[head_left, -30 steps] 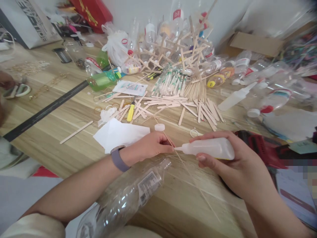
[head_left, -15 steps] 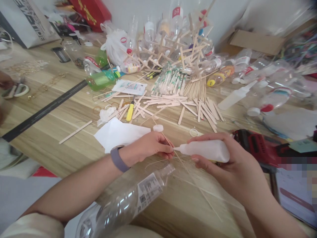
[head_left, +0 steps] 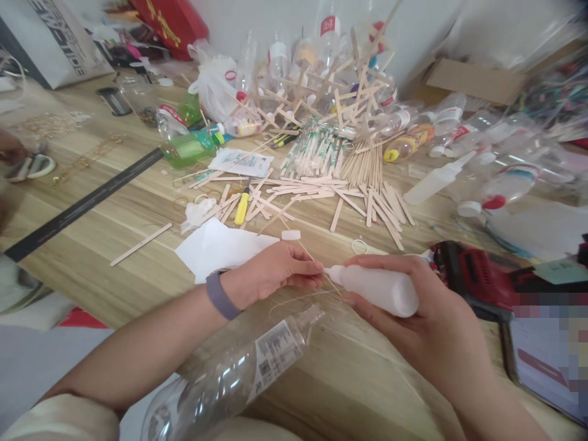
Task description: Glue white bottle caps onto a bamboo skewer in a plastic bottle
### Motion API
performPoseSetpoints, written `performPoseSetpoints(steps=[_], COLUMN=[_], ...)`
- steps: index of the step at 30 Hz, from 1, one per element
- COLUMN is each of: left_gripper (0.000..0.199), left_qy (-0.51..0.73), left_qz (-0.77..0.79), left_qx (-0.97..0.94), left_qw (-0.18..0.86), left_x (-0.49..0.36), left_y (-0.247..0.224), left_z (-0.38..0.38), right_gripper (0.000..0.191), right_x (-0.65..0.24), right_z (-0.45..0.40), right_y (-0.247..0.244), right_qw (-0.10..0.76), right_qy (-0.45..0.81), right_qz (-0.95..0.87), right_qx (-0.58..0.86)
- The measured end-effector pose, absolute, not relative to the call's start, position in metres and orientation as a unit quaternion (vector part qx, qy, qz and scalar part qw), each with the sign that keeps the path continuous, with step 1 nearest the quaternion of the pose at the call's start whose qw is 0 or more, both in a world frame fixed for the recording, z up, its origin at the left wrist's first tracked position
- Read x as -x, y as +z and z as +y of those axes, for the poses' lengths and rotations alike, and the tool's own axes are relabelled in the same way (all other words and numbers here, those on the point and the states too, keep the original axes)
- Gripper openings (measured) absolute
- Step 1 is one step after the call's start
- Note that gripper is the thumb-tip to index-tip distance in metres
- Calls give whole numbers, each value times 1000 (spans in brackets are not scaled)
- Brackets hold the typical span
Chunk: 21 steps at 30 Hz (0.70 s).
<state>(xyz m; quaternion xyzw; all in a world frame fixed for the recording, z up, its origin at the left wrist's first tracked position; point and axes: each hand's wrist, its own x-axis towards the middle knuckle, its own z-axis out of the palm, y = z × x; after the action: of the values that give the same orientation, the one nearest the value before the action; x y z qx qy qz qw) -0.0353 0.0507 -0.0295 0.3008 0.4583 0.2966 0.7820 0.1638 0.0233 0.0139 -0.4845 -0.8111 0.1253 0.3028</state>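
My left hand (head_left: 294,268) pinches a thin wooden stick (head_left: 305,248) between thumb and fingers. A small white cap-like piece (head_left: 291,234) sits on the stick beyond the hand. My right hand (head_left: 425,306) is wrapped around a white squeeze bottle (head_left: 376,286), tilted so its narrow nozzle points left. The nozzle tip meets the stick beside my left fingertips; whether they touch I cannot tell. In front of my left forearm lies a clear plastic bottle (head_left: 234,373) on its side, its neck toward my hands. A white paper sheet (head_left: 209,248) lies partly behind my left wrist.
Wooden craft sticks (head_left: 312,187) and a yellow-handled screwdriver (head_left: 241,207) lie ahead. Behind them stand many plastic bottles and a stick framework (head_left: 340,104). A red and black power tool (head_left: 482,275) and a phone (head_left: 546,361) are at right. Another person's hand (head_left: 11,150) is near scissors (head_left: 39,166) at far left.
The squeeze bottle's rear end has dipped slightly and shifted left with my right hand. The white piece on the stick has turned, and my left fingers have shifted a little along or around the stick.
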Motion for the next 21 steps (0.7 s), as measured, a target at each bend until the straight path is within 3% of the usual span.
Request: performPoseSetpoints(steps=[9, 21], left_gripper=[11, 14], left_qy=[289, 285], left_qz=[457, 455], left_qx=[-317, -340], left_qw=[779, 772], left_x=[35, 35], left_y=[-25, -23], left_z=[50, 49], right_gripper=[34, 36], right_x=[-163, -170], right_z=[22, 25], right_y=[17, 28], right_qw=[314, 335], right_qy=[180, 162], right_qz=[-772, -740], right_qx=[523, 560])
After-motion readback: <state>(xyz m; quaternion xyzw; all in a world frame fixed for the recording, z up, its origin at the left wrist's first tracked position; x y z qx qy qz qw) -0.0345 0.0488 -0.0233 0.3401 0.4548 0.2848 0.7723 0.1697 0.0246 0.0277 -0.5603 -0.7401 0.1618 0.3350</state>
